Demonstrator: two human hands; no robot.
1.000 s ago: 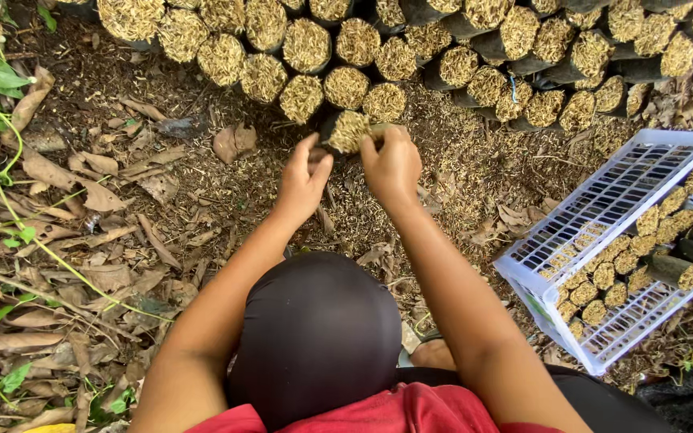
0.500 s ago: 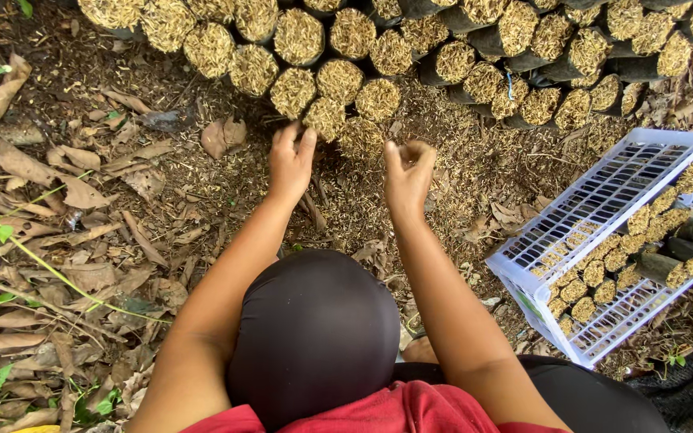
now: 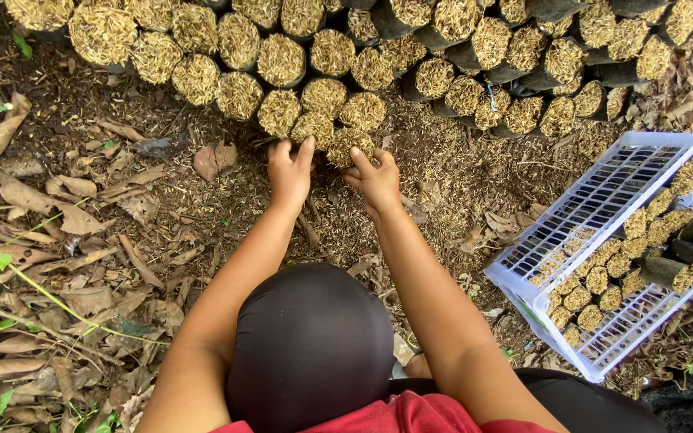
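A long bank of black nursery bags (image 3: pixel 411 48), each packed with pale husk and laid on its side so the round mouth faces out, runs across the top of the ground (image 3: pixel 122 208), which is strewn with dry leaves and husk. To the right a white plastic crate (image 3: pixel 603 216) sits tilted on the ground, its lower part holding more filled bags. Both bare arms reach straight forward from the body, elbows slightly out, the forearms converging toward the bottom row. The left hand (image 3: pixel 290 170) lies palm down, fingers loosely curled, its fingertips touching the filled bag (image 3: pixel 314 127) at the pile's lower edge. The right hand (image 3: pixel 376 180) is half closed, its thumb and fingers cupping the rim of the neighbouring bag (image 3: pixel 350 144), gripping it lightly.
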